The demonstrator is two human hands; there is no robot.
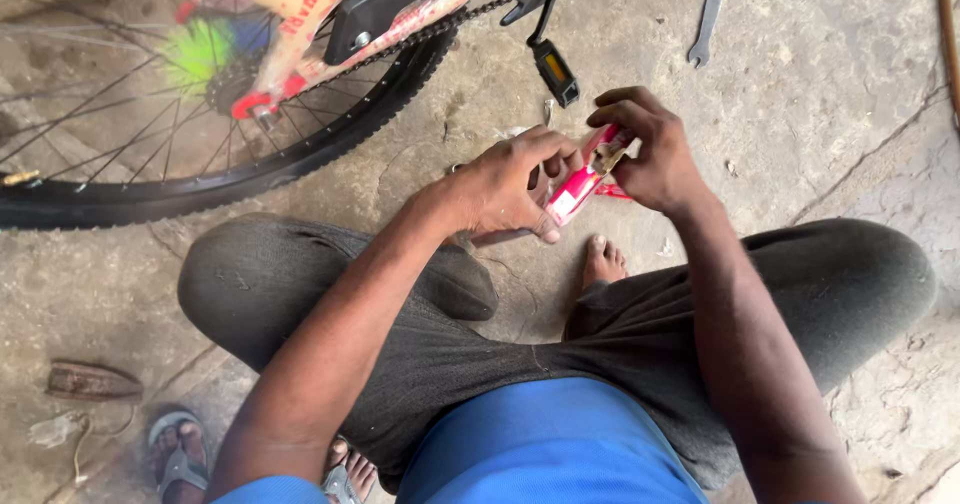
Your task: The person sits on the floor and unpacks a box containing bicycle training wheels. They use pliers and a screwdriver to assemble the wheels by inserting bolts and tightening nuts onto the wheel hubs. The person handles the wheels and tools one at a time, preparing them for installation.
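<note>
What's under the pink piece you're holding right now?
Directly below the pink piece, held by the left hand and right hand, lie concrete floor and a bare foot. A red bit peeks out; the hands cover the rest.

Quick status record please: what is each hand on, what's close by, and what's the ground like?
left hand: grips lower end of pink packet
right hand: pinches packet's upper end
bicycle wheel: left, beyond the hands
pedal: just above the hands
spanner: flat on floor, top right
floor: cracked concrete
</note>
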